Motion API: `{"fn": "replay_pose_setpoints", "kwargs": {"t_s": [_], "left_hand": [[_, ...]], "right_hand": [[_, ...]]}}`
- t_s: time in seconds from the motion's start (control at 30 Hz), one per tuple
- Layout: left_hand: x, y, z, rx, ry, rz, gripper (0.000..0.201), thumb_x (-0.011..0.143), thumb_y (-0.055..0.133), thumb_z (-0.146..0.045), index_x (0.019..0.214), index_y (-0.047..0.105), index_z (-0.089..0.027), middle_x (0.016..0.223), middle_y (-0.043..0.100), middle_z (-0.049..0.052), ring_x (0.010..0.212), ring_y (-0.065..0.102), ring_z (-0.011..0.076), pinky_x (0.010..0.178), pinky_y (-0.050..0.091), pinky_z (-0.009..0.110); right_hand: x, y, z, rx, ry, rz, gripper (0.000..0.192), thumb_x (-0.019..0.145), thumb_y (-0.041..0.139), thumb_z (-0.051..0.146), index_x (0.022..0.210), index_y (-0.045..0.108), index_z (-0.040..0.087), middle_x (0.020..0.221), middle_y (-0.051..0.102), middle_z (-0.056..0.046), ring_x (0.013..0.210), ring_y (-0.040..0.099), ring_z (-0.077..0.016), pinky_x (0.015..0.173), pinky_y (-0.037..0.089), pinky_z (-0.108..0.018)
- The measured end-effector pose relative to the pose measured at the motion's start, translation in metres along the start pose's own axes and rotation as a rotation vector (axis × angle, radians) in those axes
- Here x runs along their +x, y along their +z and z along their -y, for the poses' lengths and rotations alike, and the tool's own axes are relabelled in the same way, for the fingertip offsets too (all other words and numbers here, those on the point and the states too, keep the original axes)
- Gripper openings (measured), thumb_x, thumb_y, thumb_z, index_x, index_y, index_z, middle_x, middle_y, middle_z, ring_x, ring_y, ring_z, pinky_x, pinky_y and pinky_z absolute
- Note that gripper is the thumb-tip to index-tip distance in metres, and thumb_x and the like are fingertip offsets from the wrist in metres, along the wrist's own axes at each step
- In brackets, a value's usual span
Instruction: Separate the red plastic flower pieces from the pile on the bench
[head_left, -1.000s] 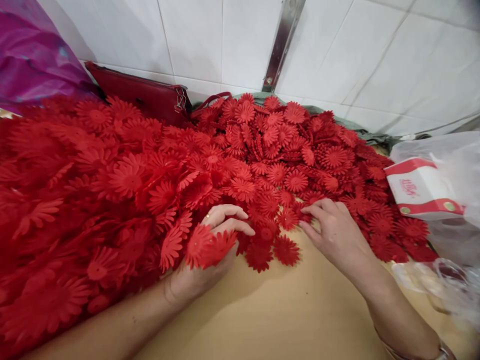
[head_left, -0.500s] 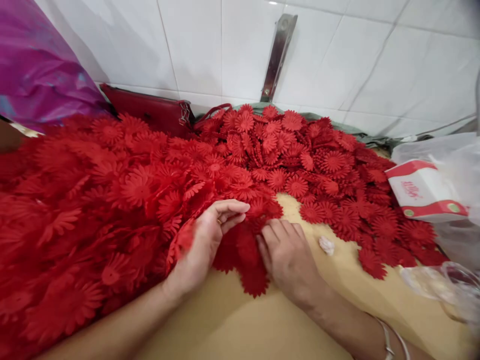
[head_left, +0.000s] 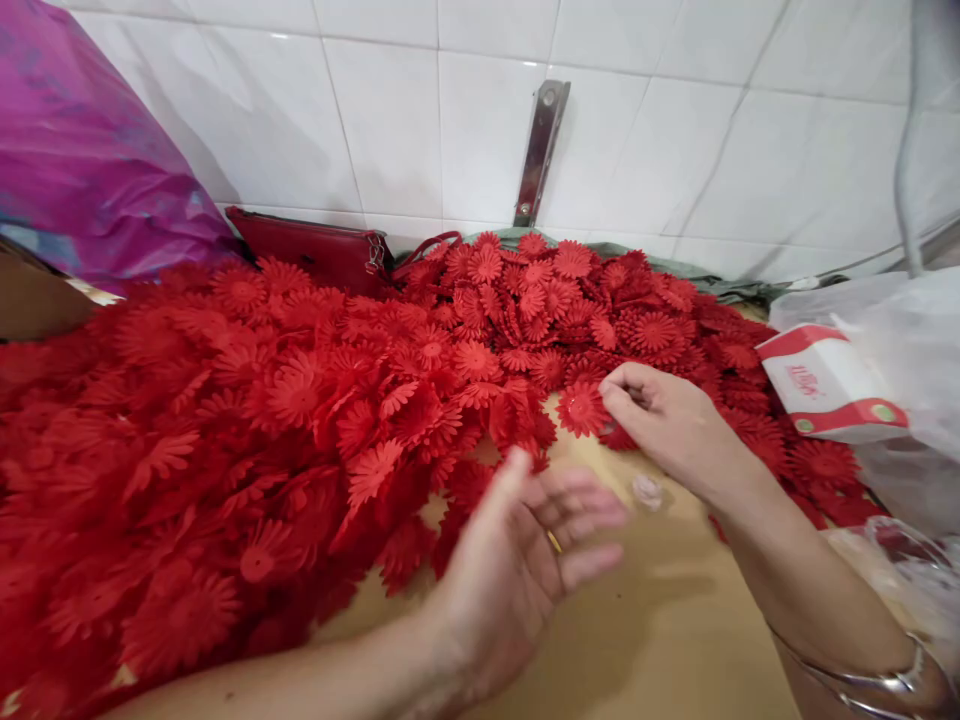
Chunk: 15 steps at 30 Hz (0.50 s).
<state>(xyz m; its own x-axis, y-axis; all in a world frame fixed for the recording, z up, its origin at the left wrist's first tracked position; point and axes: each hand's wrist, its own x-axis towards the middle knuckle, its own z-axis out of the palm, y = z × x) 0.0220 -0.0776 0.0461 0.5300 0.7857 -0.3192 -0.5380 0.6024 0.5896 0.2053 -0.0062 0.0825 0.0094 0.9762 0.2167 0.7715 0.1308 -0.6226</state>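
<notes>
The right hand point(head_left: 667, 430) rests at the near edge of the mound, its thumb and forefinger pinched on a single red daisy-shaped fabric flower point(head_left: 581, 408). That flower lies flat, face up, on the bare tan wooden tabletop point(head_left: 637, 640), touching the hand's fingertips on their left side and just clear of the heap behind it. Being round, it has no long axis to speak of; its petals fan out evenly around a raised centre.

The left hand point(head_left: 525, 560) is released: palm turned up and inward, fingers spread and slightly blurred, holding nothing. It hovers over the table nearer the camera, below and to the left of the pinched flower. The flower lies forward and a little to the right of it, with open table between.

The right hand is therefore the nearer one, already in contact; the left hand stands well apart from the flower.

The large heap of loose red fabric flowers point(head_left: 300, 400) covers the table from the left edge across to the back wall, and bounds the flower on its left and far sides. A small pale crumpled scrap point(head_left: 648, 491) lies on the table between the two hands, beside the right wrist. A white and red cardboard box point(head_left: 829, 385) sits in a clear plastic bag at right, away from both hands.
</notes>
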Motion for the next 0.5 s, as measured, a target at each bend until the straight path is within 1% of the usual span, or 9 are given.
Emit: {"fn": "replay_pose_setpoints", "kwargs": {"t_s": [0.07, 0.1, 0.13, 0.17, 0.2, 0.23, 0.3, 0.37, 0.5], "left_hand": [[0.009, -0.006, 0.029, 0.495, 0.105, 0.231, 0.037, 0.095, 0.056, -0.05, 0.102, 0.071, -0.017, 0.114, 0.074, 0.016, 0.11, 0.071, 0.0283, 0.1, 0.057, 0.044], [0.014, -0.01, 0.038, 0.742, 0.238, 0.336, 0.027, 0.094, 0.058, -0.039, 0.102, 0.072, -0.017, 0.113, 0.074, 0.015, 0.112, 0.07, 0.0283, 0.103, 0.055, 0.045], [0.018, -0.013, 0.044, 0.928, 0.352, 0.515, 0.023, 0.093, 0.057, -0.029, 0.106, 0.071, -0.017, 0.118, 0.073, 0.015, 0.118, 0.067, 0.0284, 0.108, 0.052, 0.044], [0.022, -0.017, 0.046, 1.053, 0.449, 0.607, 0.024, 0.091, 0.055, -0.021, 0.109, 0.07, -0.017, 0.121, 0.072, 0.016, 0.121, 0.066, 0.0277, 0.109, 0.051, 0.042], [0.025, -0.021, 0.045, 1.134, 0.521, 0.623, 0.026, 0.091, 0.053, -0.017, 0.111, 0.069, -0.015, 0.123, 0.071, 0.016, 0.123, 0.065, 0.0269, 0.11, 0.051, 0.041], [0.028, -0.026, 0.04, 1.189, 0.564, 0.591, 0.028, 0.089, 0.054, -0.015, 0.113, 0.068, -0.015, 0.125, 0.07, 0.017, 0.123, 0.065, 0.0265, 0.109, 0.052, 0.039], [0.034, -0.036, 0.025, 1.255, 0.616, 0.456, 0.03, 0.088, 0.055, -0.012, 0.115, 0.066, -0.015, 0.124, 0.07, 0.016, 0.119, 0.067, 0.025, 0.107, 0.053, 0.039], [0.039, -0.048, 0.007, 1.255, 0.681, 0.28, 0.029, 0.089, 0.055, -0.011, 0.115, 0.066, -0.016, 0.119, 0.071, 0.014, 0.115, 0.067, 0.023, 0.105, 0.053, 0.039], [0.051, -0.071, -0.025, 1.154, 0.784, -0.055, 0.027, 0.094, 0.058, -0.022, 0.12, 0.064, -0.019, 0.122, 0.07, 0.012, 0.116, 0.066, 0.022, 0.107, 0.051, 0.041]], "right_hand": [[-0.001, -0.008, -0.001, 0.018, 0.02, -0.041, 0.023, 0.091, 0.051, 0.034, 0.072, 0.056, 0.022, 0.061, 0.055, 0.004, 0.056, 0.049, -0.0131, 0.054, 0.034, -0.027], [-0.002, -0.011, -0.001, 0.016, 0.023, -0.062, 0.023, 0.092, 0.051, 0.036, 0.074, 0.057, 0.022, 0.062, 0.055, 0.004, 0.054, 0.049, -0.0128, 0.054, 0.034, -0.026], [-0.003, -0.014, -0.001, 0.006, 0.02, -0.08, 0.023, 0.094, 0.051, 0.037, 0.077, 0.058, 0.023, 0.062, 0.055, 0.004, 0.054, 0.048, -0.0127, 0.053, 0.034, -0.026], [-0.004, -0.015, -0.001, -0.008, 0.013, -0.096, 0.023, 0.095, 0.05, 0.038, 0.079, 0.059, 0.023, 0.063, 0.056, 0.004, 0.054, 0.049, -0.0129, 0.054, 0.034, -0.026], [-0.006, -0.016, -0.001, -0.029, 0.005, -0.107, 0.023, 0.096, 0.05, 0.038, 0.08, 0.059, 0.023, 0.063, 0.057, 0.004, 0.055, 0.049, -0.0132, 0.054, 0.035, -0.027], [-0.007, -0.017, -0.001, -0.057, -0.004, -0.116, 0.023, 0.096, 0.05, 0.037, 0.081, 0.059, 0.023, 0.063, 0.058, 0.003, 0.055, 0.051, -0.0137, 0.055, 0.035, -0.027], [-0.011, -0.015, -0.004, -0.121, -0.022, -0.122, 0.021, 0.097, 0.051, 0.035, 0.083, 0.06, 0.023, 0.064, 0.06, 0.003, 0.057, 0.054, -0.0145, 0.057, 0.036, -0.027], [-0.014, -0.011, -0.008, -0.235, -0.059, -0.122, 0.018, 0.096, 0.052, 0.033, 0.084, 0.061, 0.023, 0.066, 0.064, 0.002, 0.057, 0.056, -0.0152, 0.059, 0.036, -0.029], [-0.013, 0.0, -0.02, -0.693, -0.218, -0.133, 0.022, 0.096, 0.054, 0.025, 0.075, 0.06, 0.021, 0.066, 0.066, -0.003, 0.06, 0.057, -0.0193, 0.064, 0.031, -0.035]]}}
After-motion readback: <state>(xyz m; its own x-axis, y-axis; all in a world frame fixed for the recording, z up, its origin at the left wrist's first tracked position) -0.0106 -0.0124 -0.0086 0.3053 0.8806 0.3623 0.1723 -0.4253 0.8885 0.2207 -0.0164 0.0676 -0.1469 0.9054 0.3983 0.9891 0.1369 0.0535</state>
